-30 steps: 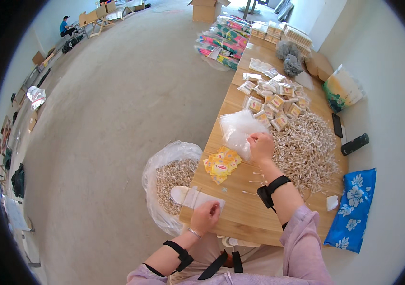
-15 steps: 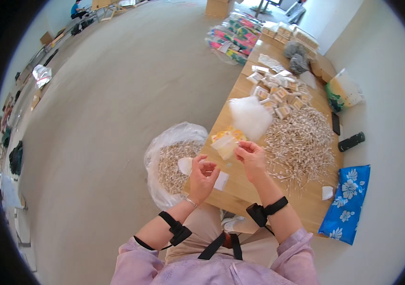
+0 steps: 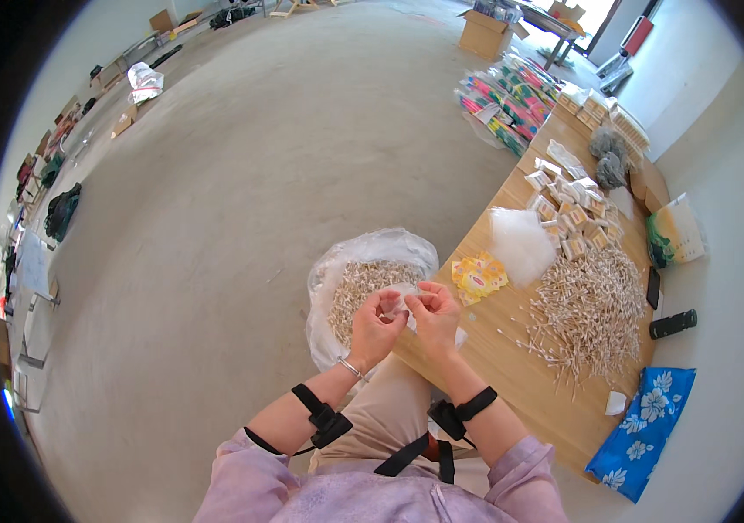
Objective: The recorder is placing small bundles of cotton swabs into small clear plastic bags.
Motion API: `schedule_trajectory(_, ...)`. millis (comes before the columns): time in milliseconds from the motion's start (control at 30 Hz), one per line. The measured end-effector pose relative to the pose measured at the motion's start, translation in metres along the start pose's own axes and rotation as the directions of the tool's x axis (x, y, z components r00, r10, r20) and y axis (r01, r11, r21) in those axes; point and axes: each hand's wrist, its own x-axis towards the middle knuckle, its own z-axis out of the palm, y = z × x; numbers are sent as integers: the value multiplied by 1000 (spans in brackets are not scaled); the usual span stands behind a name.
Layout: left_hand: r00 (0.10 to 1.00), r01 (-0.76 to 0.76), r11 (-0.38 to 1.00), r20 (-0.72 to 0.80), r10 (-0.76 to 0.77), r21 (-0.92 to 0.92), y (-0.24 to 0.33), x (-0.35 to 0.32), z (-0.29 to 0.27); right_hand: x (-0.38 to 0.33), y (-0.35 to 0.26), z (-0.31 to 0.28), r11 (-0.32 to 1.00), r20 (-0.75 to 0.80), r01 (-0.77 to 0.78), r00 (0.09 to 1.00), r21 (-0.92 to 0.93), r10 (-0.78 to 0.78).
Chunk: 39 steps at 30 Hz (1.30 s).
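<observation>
Between my two hands is a small clear plastic bag (image 3: pixel 401 301), held up over the table's near left corner. My left hand (image 3: pixel 375 331) has its fingers closed on one side of it, and my right hand (image 3: pixel 436 321) pinches the other side. The bag's contents are hard to make out. Beyond my right hand lie yellow printed cards (image 3: pixel 479 277) and a stack of clear bags (image 3: pixel 520 248). To their right spreads a big heap of loose cotton swabs (image 3: pixel 594 314). Behind the heap are several filled swab packs (image 3: pixel 574 218).
On the floor left of the wooden table (image 3: pixel 511 375) stands a large plastic sack (image 3: pixel 324 288) of swabs. A blue flowered pouch (image 3: pixel 646 427), a black cylinder (image 3: pixel 673 324) and a phone (image 3: pixel 653 288) line the wall side. Colourful wrapped bundles (image 3: pixel 511 96) lie past the far end.
My right hand has brought the plastic bag leftward from near the yellow cards to my left hand, and both now grip it. The view has shifted, so the table appears farther right.
</observation>
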Motion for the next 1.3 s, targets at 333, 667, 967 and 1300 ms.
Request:
schedule_trajectory(333,993,86,994,-73,-90,-62,-12,15,-3,5,19,0,983,51,116,993,-140,-109)
schedule_trajectory(667,957,221,918,-105,-269,-331,-7,23,-2,10,21,-2,971,100,117,990,-208,-98)
schedule_trajectory(967,973,113,945,-156,-168,-308,-7,21,1,13,17,-4,988,44,-141,989,60,138)
schedule_trajectory(1300,994,67,998,-87,-68,-11,-20,12,0,15,22,-6,991,14,-132,991,-12,132)
